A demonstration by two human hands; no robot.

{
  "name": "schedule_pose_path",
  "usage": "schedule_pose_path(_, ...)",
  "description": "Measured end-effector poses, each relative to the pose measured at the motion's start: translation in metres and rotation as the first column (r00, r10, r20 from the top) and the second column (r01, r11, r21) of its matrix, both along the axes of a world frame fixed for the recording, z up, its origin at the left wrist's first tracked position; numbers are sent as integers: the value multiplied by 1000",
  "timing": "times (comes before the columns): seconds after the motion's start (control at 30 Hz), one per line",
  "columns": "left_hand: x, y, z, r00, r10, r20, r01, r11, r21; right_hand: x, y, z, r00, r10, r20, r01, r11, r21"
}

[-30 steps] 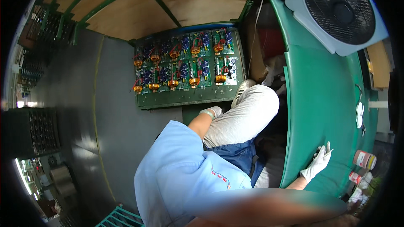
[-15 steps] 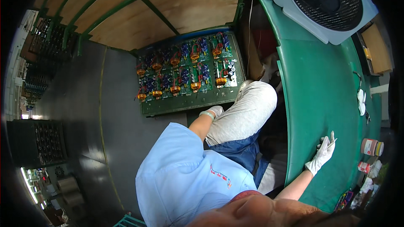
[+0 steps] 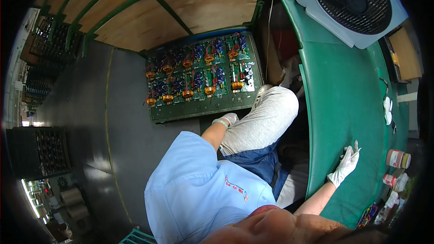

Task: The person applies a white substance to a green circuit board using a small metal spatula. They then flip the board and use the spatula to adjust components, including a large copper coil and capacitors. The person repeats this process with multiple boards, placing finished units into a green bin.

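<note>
My right hand (image 3: 346,167), in a white glove, rests on the green tabletop (image 3: 341,108) with its fingers stretched out and apart. Nothing shows in it. My left hand (image 3: 229,118), also gloved and with a pale green band at the wrist, lies low beside my grey-clad leg (image 3: 260,124). Its fingers are mostly hidden. Just beyond it stands a low dark green board or tray (image 3: 203,110). Two rows of circuit boards (image 3: 187,79), carrying orange wire-wound coils and blue parts, lie on it. Neither hand touches them.
A grey box fan (image 3: 352,7) stands at the far end of the table. Jars (image 3: 398,158) and small items line its right edge. Wooden panels in a green frame (image 3: 208,7) rise behind the circuit boards. Racks (image 3: 38,153) stand across the floor at left.
</note>
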State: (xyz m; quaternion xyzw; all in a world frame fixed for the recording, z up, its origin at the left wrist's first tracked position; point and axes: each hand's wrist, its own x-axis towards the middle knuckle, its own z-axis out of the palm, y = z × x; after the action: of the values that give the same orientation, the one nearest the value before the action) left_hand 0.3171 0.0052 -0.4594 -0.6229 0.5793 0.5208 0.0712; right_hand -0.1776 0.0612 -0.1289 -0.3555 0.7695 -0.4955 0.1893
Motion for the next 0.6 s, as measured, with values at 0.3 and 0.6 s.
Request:
schedule_pose_path(0.3, 2, -1, -26, 998, -67, -6, 66, 994, -86, 0, 0, -1, 1000, -6, 22, 6, 1000, -4)
schedule_pose_path(0.6, 2, -1, -19, 1000, -20, -16, 19, 999, -46, 0, -3, -2, 1000, 2, 17, -2, 1000, -11)
